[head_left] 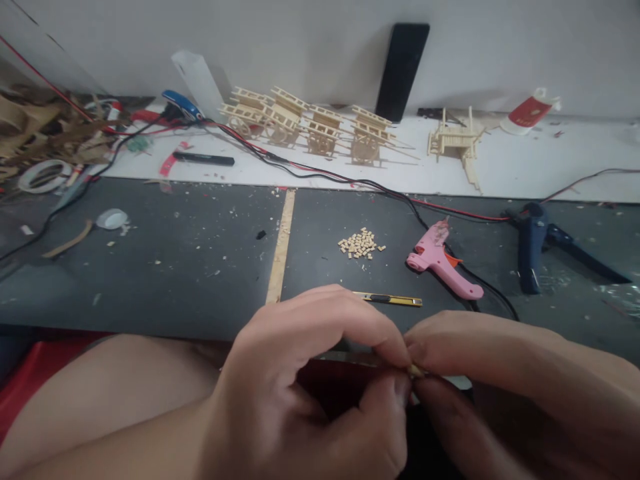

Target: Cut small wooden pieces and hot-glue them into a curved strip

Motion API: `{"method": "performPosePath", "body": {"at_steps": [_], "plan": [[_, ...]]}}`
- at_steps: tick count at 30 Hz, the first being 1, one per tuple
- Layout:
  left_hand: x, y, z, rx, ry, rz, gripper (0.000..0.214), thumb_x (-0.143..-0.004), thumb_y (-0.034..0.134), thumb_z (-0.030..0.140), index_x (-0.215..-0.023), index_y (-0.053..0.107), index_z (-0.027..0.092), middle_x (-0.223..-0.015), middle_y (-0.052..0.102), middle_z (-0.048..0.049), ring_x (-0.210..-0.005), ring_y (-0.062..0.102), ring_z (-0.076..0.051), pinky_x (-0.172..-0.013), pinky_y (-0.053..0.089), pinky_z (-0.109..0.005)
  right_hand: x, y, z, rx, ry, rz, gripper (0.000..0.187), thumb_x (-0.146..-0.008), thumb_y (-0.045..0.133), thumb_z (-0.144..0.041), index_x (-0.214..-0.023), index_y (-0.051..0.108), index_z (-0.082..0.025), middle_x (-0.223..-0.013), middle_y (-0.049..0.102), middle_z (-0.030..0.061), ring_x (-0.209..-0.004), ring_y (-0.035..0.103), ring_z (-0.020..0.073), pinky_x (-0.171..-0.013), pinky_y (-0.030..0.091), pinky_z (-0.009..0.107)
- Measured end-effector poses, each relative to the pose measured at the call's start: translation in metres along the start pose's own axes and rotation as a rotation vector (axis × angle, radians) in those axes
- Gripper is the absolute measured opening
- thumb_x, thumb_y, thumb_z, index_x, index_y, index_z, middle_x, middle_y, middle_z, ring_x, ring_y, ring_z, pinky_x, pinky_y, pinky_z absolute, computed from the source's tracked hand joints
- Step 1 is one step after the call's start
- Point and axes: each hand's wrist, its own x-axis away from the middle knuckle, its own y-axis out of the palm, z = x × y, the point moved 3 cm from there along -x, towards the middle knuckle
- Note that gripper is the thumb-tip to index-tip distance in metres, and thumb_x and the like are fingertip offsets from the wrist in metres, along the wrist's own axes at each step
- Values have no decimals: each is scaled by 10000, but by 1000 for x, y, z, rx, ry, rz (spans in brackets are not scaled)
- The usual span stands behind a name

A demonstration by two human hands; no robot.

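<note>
My left hand (310, 373) pinches a tiny pale wooden piece (415, 371) between thumb and forefinger, close to the table's front edge. The fingertips of my right hand (500, 360) meet it there, closed on the same piece from the other side. Most of the piece is covered by the fingers, so its full shape is hidden. Just beyond the hands lies a yellow utility knife (395, 299), partly behind my left hand. Farther back is a small heap of short wooden bits (361, 244). A pink hot glue gun (443, 261) rests to the right of the heap.
Several miniature wooden carts (285, 120) line the white strip at the back, near a leaning black phone (403, 72). A wooden strip (281, 247) crosses the grey table. Cables (350, 179) run across it. Dark blue pliers-like tool (533, 247) lies right; wood scraps (40, 127) pile up left.
</note>
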Motion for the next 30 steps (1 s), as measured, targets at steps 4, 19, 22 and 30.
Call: {"method": "performPosePath", "body": {"at_steps": [4,19,22,30], "plan": [[6,1,2,-67,30,73,141,-969,800,122,-978,785,262,-859,823,20,-739,819,-169,-693,716,-225,21,3,1,-26,33,-17,88,-1009,777,-409,-1011,846,-354,-848,862,-18,-615,805,157,-548,662,185],[6,1,-2,-242,184,171,171,-1017,767,181,-940,744,332,-798,845,115,-648,793,-122,-895,734,-325,26,11,3,-106,32,130,205,-1078,707,-484,-991,814,-332,-733,798,-24,-457,682,138,-430,588,199],[7,-1,-3,-243,184,110,169,-1004,778,166,-955,753,325,-826,850,115,-653,789,-113,-917,723,-320,23,12,3,-119,15,118,110,-1063,721,-373,-1002,796,-320,-730,800,-32,-457,686,127,-423,571,185],[5,-2,-5,-170,227,106,351,-868,771,-23,-1080,792,256,-950,867,36,-933,831,-161,-813,695,-242,13,1,0,-66,-12,7,215,-946,760,-165,-1088,791,-323,-858,860,-35,-561,762,138,-504,619,187]]}}
